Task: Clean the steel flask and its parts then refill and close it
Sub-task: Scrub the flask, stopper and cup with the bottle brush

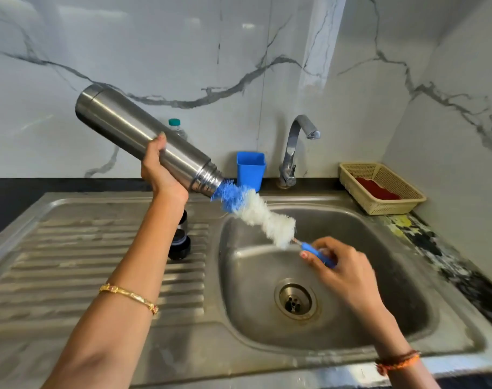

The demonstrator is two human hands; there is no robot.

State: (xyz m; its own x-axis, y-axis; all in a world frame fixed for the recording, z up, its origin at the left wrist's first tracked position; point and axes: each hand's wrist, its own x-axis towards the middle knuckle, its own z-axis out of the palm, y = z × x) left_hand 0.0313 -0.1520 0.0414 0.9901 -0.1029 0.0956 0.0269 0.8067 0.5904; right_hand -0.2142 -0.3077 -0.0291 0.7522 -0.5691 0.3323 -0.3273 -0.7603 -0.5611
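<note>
My left hand grips the steel flask around its middle and holds it tilted above the sink, base up at the left, open mouth pointing down to the right. My right hand pinches the blue handle of a bottle brush. The brush's blue bristle tip is at the flask's mouth, and its white bristles lie outside over the basin. Two black flask parts stand on the ribbed drainboard, partly hidden behind my left forearm.
The steel sink basin with its drain lies below my right hand. A tap and a blue cup stand at the back. A beige basket holding a red cloth sits at the right. A bottle with a teal cap stands behind the flask.
</note>
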